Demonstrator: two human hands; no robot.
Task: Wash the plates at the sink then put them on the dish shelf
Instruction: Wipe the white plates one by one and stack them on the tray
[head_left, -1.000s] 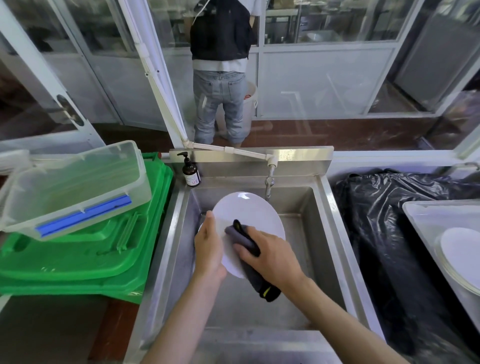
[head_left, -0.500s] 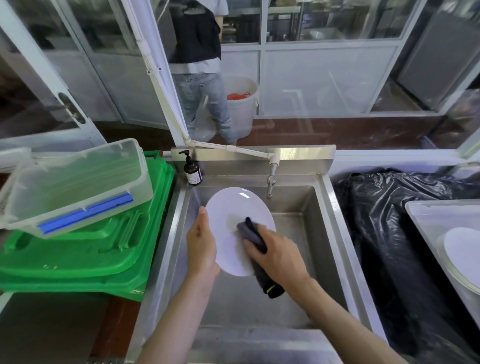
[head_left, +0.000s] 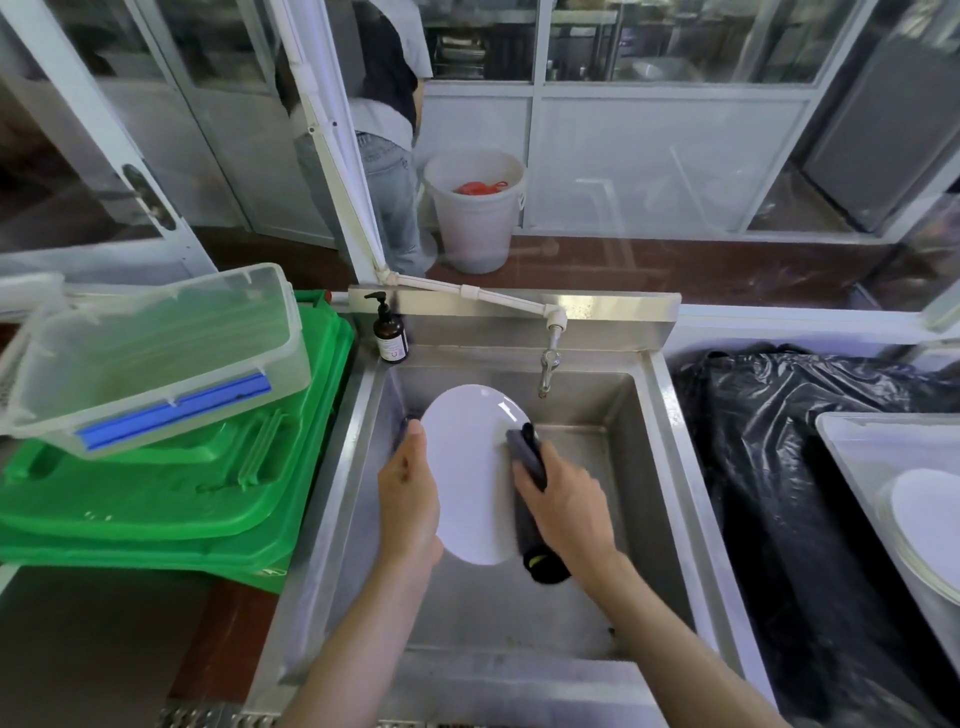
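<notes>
Round white plate (head_left: 475, 478): held tilted over stainless steel sink (head_left: 597, 415). Left hand (head_left: 408, 493) grips its left rim; right hand (head_left: 563, 499) clasps dark cloth (head_left: 530, 457) against its right edge.

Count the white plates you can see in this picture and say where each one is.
2: one plate held over the sink, one stacked plate in the tray at far right; others may lie hidden beneath it.
</notes>
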